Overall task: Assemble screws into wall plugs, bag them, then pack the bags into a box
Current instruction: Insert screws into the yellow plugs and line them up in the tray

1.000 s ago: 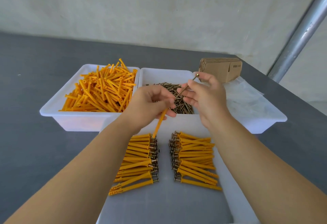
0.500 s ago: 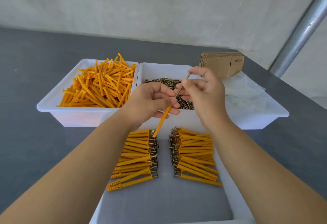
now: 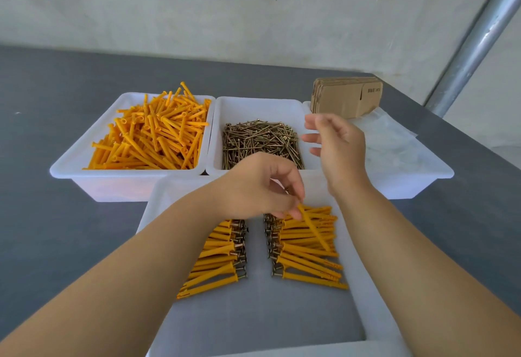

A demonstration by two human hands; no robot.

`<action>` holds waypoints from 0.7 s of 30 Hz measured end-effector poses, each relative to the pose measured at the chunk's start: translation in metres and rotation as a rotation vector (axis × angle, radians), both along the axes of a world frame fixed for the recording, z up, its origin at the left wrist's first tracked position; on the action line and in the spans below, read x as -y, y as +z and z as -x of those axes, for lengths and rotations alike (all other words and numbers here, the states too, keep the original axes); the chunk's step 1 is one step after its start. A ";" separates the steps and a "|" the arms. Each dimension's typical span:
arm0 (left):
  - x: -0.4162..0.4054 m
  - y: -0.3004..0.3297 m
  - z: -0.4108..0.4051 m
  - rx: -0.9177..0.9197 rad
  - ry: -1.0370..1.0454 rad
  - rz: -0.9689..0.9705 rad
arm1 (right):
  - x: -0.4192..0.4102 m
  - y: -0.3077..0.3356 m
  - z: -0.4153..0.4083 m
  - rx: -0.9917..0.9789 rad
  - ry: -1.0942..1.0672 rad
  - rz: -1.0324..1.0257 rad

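Note:
My left hand [image 3: 259, 187] pinches one orange wall plug [image 3: 313, 228] by its upper end, the plug slanting down over the right row of assembled plugs [image 3: 307, 255] in the near white tray [image 3: 253, 317]. A left row of assembled plugs [image 3: 217, 258] lies beside it. My right hand [image 3: 335, 148] hovers empty, fingers loosely spread, at the right edge of the bin of brass screws [image 3: 260, 142]. Left of that stands a white bin of loose orange plugs [image 3: 152, 136].
A stack of flat cardboard boxes [image 3: 345, 96] stands at the back right. Clear plastic bags [image 3: 394, 145] fill a third white bin on the right. A metal pole [image 3: 473, 41] rises at the far right. The table top [image 3: 42, 229] is dark grey.
The screw has left my right hand, which lifted away to the right and opened. My left hand dropped with the plug toward the right row in the near tray.

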State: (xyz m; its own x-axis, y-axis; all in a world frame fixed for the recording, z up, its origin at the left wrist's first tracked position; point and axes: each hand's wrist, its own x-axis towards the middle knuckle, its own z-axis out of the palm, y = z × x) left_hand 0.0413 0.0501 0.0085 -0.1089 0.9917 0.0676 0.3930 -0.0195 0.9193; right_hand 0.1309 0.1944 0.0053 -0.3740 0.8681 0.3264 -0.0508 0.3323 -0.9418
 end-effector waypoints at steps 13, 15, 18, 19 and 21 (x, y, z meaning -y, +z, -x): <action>-0.012 -0.016 -0.041 -0.844 -0.160 0.185 | -0.004 -0.005 -0.003 0.036 0.000 0.006; -0.016 -0.015 -0.040 -0.879 -0.165 0.247 | -0.004 -0.005 -0.003 0.043 0.003 -0.001; -0.021 -0.013 -0.041 -0.896 -0.198 0.360 | -0.004 -0.006 -0.003 0.055 0.002 -0.008; -0.022 -0.013 -0.041 -0.897 -0.204 0.377 | -0.004 -0.005 -0.003 0.057 0.004 -0.008; -0.021 -0.015 -0.041 -0.921 -0.204 0.369 | -0.004 -0.005 -0.003 0.057 0.005 -0.008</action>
State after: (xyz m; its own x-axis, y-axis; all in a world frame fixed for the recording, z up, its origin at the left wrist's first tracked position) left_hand 0.0822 0.0709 -0.0063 0.0047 0.9616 -0.2744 0.9732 0.0587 0.2222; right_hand 0.1338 0.1983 0.0001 -0.3964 0.8638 0.3110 0.0012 0.3393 -0.9407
